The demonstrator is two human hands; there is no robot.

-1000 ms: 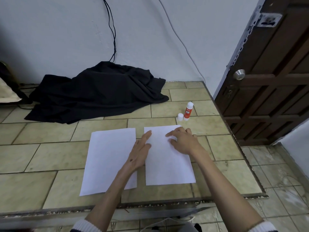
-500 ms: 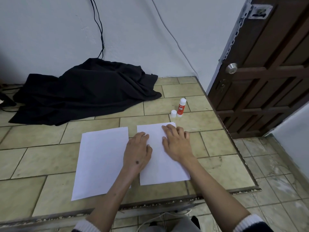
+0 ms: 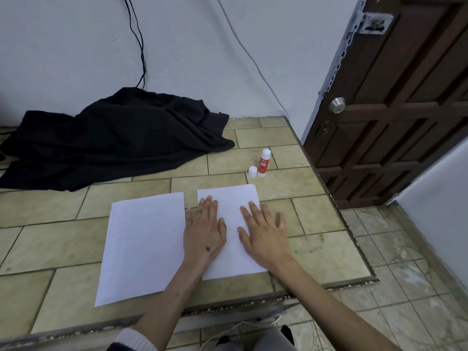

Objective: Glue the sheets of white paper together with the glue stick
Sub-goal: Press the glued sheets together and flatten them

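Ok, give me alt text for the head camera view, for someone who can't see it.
Both hands, the left hand and right hand, press flat on the right sheet of white paper on a tiled table. A second sheet lies beside it, left. An upright glue stick, its cap off beside it, and black cloth lie beyond.

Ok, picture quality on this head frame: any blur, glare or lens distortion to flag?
Head view: wide-angle bending bows the door frame and the table edge; light is soft and dim, no glare on the right sheet; the right hand looks slightly smeared at its outer fingers; the glue stick is sharp.
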